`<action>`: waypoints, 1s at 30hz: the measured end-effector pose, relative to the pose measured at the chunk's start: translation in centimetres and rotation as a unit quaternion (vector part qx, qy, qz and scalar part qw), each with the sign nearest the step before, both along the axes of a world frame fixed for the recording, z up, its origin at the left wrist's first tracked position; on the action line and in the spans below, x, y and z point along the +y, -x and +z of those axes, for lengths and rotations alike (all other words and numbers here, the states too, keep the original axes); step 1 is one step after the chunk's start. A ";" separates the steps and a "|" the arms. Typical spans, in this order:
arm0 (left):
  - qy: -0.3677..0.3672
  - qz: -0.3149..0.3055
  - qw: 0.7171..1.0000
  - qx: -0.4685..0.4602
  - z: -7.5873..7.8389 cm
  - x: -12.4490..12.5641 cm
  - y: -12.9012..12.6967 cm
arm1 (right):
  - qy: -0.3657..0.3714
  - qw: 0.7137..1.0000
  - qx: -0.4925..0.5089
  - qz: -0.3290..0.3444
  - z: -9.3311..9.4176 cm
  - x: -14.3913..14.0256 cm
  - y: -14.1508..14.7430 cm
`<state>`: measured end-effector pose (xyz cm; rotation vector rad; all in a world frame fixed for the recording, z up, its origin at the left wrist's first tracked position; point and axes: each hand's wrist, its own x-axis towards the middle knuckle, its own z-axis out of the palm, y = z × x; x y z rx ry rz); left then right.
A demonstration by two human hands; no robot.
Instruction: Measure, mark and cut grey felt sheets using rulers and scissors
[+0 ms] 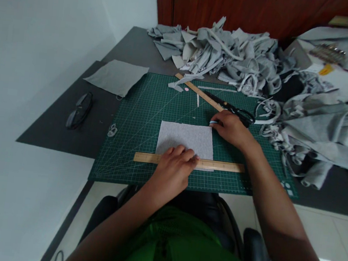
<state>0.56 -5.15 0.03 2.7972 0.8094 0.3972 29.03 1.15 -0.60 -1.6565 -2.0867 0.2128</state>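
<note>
A rectangular piece of light grey cloth [185, 138] lies flat on a green cutting mat [138, 109]. Across its near edge runs a wooden ruler [220, 165], reaching past the cloth on both sides. My left hand [174, 168] is closed over the ruler, fingers bent and pressing it down on the cloth. At the cloth's far right corner, my right hand [229, 128] pinches a small pale blue piece [214, 122], mostly hidden by the fingers. Just beyond that hand lie black-handled scissors [245, 115] and a second wooden ruler [205, 99].
Heaped grey cloth scraps [208, 50] cover the table's back, with more cloth [328, 127] at right beside a white box [316, 63]. A grey cloth sheet [117, 77] overlaps the mat's far left corner. Eyeglasses [79, 111] lie at left, near the white wall [36, 68].
</note>
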 end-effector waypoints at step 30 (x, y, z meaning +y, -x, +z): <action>0.312 -0.018 0.908 -0.278 -1.7 5.8 3.0 | -0.128 0.963 0.168 -0.167 -2.5 -14.2 13.1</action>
